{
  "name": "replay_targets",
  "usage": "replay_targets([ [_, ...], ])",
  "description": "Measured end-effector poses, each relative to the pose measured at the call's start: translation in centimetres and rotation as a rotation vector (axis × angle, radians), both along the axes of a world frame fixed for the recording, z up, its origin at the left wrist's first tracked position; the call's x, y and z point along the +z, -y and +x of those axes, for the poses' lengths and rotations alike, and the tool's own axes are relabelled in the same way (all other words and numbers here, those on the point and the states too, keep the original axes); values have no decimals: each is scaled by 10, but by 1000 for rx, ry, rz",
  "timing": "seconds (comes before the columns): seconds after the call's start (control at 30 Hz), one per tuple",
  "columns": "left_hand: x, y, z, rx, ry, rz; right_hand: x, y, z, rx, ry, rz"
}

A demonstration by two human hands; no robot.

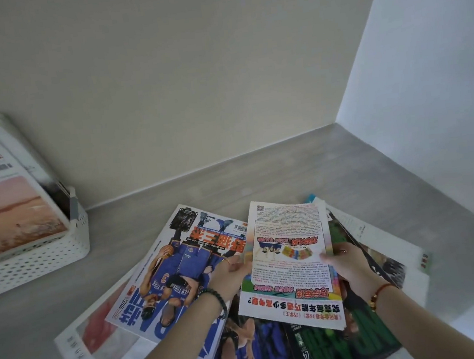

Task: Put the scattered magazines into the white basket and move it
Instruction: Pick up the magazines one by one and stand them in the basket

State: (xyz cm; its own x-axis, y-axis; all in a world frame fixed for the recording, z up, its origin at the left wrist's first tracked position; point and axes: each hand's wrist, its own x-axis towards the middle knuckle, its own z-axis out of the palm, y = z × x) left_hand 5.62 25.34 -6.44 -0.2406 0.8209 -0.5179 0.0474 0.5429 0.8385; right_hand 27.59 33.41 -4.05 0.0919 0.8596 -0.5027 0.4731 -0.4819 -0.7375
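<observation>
So right now you're holding the colourful, text-heavy magazine (291,261) with both hands. Your left grip (228,276) pinches its left edge and your right grip (350,266) grasps the right edge, fingers curled onto it. It sits over the middle of the scattered pile on the grey counter (301,166).

Just left of it, and partly under it, lies the blue basketball magazine (178,276), which rests on top of a white one with a red picture (100,337). A green magazine (344,346) peeks out below your right wrist. A couple more fan out on the right (390,254), but their covers are too hidden to make out.

The white basket (36,261) is well apart from all that, at the far left against the wall. It already has a magazine with a pinkish sunset cover (14,214) in it, propped at a slant and sticking up over the rim.

You've got a dark bead bracelet (216,297) on your left wrist and a red string one (381,291) on your right.
</observation>
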Motion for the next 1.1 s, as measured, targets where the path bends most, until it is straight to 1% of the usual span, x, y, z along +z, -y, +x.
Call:
replay_targets([
  [0.1, 3, 4, -1, -98, -53, 57, 7, 0, -9, 94, 4, 37],
  [0.17, 9, 6, -1, -105, -45, 111, 7, 1, -16, 154, 31, 47],
  [0.23, 21, 8, -3, -19, -18, 157, 6, 1, -23, 204, 90, 39],
  [0.27, 27, 8, -7, 36, -31, 185, 7, 2, -27, 221, 95, 19],
  [0.3, 35, 9, -13, 76, -77, 220, 9, 2, -32, 209, 60, -20],
  [0.33, 43, 9, -20, 97, -126, 263, 12, 3, -36, 155, -31, -71],
  [0.37, 53, 10, -27, 118, -153, 324, 15, 3, -40, 86, -162, -133],
  [0.43, 74, 14, -45, 166, -170, 503, 24, 3, -48, -14, -517, -235],
  [0.47, 85, 18, -55, 176, -211, 591, 29, 4, -52, -27, -722, -280],
  [0.53, 108, 29, -76, 145, -335, 723, 47, 10, -65, 47, -1108, -364],
  [0.57, 117, 36, -87, 106, -381, 794, 59, 13, -74, 150, -1203, -366],
  [0.6, 125, 43, -100, 73, -424, 840, 69, 18, -84, 281, -1221, -335],
  [0.63, 130, 50, -113, 62, -465, 862, 77, 20, -95, 398, -1176, -295],
  [0.67, 134, 56, -126, 100, -503, 835, 84, 22, -107, 465, -1106, -259],
  [0.7, 136, 62, -138, 150, -508, 795, 89, 24, -120, 495, -996, -223],
  [0.73, 136, 69, -148, 208, -414, 753, 94, 26, -133, 511, -868, -189],
  [0.77, 134, 76, -159, 276, -203, 730, 98, 29, -146, 516, -786, -153],
  [0.8, 130, 83, -168, 356, 36, 679, 99, 33, -159, 510, -814, -150],
  [0.83, 126, 92, -176, 431, 195, 612, 99, 38, -172, 502, -910, -176],
  [0.87, 120, 103, -184, 482, 247, 540, 100, 44, -185, 507, -997, -211],
  [0.9, 115, 113, -192, 519, 291, 482, 100, 50, -199, 528, -1039, -224],
  [0.97, 110, 134, -210, 562, 294, 444, 103, 63, -229, 589, -1006, -194],
  [1.0, 109, 142, -222, 575, 264, 452, 105, 68, -244, 610, -974, -160],
  [1.1, 120, 162, -262, 601, 101, 501, 117, 82, -290, 628, -877, -21],
])
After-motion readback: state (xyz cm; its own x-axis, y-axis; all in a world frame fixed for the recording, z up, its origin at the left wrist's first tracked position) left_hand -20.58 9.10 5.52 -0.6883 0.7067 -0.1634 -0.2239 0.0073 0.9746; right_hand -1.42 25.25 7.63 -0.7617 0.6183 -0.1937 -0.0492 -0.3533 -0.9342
